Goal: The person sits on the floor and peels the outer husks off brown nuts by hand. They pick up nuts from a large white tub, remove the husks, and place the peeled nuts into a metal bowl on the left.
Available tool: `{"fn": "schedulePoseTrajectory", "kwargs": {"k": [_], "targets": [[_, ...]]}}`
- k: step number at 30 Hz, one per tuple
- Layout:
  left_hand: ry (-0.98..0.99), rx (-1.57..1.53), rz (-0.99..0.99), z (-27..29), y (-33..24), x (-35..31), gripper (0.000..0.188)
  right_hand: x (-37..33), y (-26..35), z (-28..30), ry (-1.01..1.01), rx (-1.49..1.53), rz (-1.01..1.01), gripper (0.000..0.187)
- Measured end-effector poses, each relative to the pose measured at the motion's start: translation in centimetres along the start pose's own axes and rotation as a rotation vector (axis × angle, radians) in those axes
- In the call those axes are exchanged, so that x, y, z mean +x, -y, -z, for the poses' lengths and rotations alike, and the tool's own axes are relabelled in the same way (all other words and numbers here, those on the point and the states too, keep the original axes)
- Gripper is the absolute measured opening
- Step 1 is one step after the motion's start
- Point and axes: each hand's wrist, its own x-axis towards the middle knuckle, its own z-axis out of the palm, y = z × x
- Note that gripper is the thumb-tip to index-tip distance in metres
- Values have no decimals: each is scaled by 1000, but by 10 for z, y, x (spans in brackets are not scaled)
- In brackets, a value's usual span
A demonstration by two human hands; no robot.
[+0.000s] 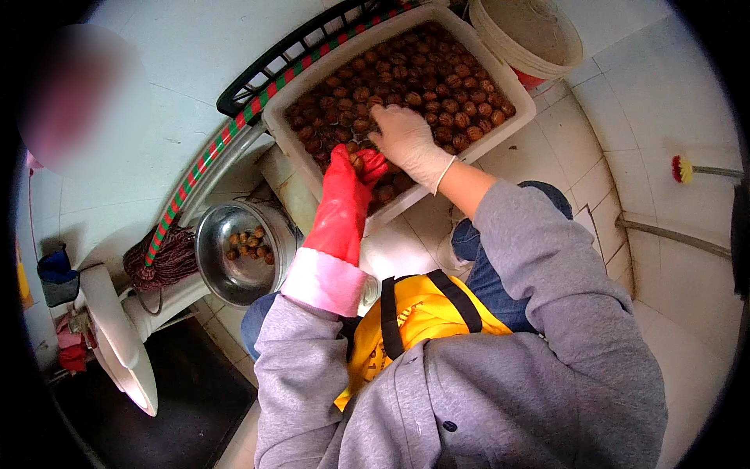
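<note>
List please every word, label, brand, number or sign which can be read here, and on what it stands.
Readable text: none.
Yellow apron: small printed marks, too small and creased to read.
White tub: no lettering can be made out.
Bucket: no lettering can be made out.

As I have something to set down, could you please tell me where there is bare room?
Floor tiles lie mostly bare between the tub, bucket and right-hand wall. The basin has room around its small walnut heap. Crowded: the tub, full of walnuts with the left hand and right hand among them.
</note>
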Motion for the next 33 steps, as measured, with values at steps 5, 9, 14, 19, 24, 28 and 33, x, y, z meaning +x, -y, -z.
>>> {"fn": "schedulePoseTrajectory", "kwargs": {"k": [5,9,14,19,24,28,33], "targets": [[-105,-375,228,12,-1,21,51,-6,-69,-28,189,-315,-148,24],[-120,-436,208,28,1,36,51,-7,-57,-35,276,-58,-119,26],[94,1851,-566,61,5,41,69,-20,27,-10,57,403,183,23],[130,1781,-648,-7,0,-3,53,-5,-15,-19,-12,142,54,14],[173,1701,-532,16,-7,26,45,-25,13,-1,-109,320,281,12],[21,723,-180,40,-4,51,39,-4,-6,-15,43,18,143,10],[-101,-376,334,2,-19,19,42,-6,-67,-22,50,-202,-121,17]]}}
